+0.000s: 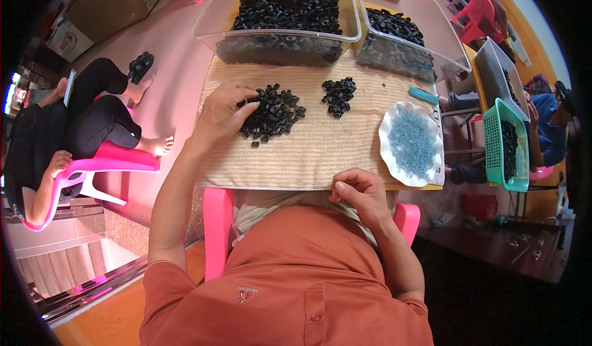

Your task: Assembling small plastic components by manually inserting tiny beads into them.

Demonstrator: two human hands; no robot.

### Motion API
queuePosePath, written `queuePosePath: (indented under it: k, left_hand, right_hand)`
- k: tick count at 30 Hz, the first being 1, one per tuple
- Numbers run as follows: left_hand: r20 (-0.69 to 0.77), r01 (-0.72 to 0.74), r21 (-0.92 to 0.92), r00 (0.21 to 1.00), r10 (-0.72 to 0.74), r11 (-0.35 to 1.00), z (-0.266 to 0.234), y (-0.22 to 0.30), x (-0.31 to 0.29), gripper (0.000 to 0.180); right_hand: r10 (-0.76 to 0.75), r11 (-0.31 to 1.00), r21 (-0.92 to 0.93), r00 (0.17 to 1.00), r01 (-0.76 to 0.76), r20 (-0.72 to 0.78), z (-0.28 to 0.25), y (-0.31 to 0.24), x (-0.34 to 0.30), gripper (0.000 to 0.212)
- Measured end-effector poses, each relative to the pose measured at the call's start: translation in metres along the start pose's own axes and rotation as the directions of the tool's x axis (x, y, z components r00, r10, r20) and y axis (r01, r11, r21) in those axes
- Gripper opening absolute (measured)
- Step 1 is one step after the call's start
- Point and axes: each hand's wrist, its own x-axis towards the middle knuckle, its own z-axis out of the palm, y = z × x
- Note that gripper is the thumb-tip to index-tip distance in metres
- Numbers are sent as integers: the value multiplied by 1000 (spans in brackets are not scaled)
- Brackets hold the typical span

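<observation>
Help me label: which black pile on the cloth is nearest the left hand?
The larger pile, left hand at its edge; the smaller pile lies farther right.

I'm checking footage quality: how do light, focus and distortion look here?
Head view: cloth brightly lit; left hand fairly sharp, no obvious motion blur. Head view: black pieces show little surface detail. Head view: fisheye bends the surroundings, corners go black, and the lower right is deeply shadowed.
</observation>
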Motion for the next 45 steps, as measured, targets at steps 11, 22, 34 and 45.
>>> queuePosePath:
  k: [11, 22, 34, 45]
  left_hand:
    - [95, -270, 224, 962, 255, 936, 15, 39, -5, 26]
    - [177, -211, 273, 970, 167, 939, 20, 37, -4, 15]
    - [233, -261, 349, 954, 186, 900, 27, 39, 2, 7]
    - [295, -324, 421, 932, 210, 847, 25, 53, 7, 7]
  right_hand:
    - [31, 999, -19, 999, -31, -6, 0, 4, -1, 18]
    - [61, 998, -13, 998, -61, -13, 2, 8, 0, 14]
    - [51, 991, -121, 998, -54, -34, 4, -1, -2, 16]
    - [24, 999, 37, 999, -26, 49, 6, 18, 4, 15]
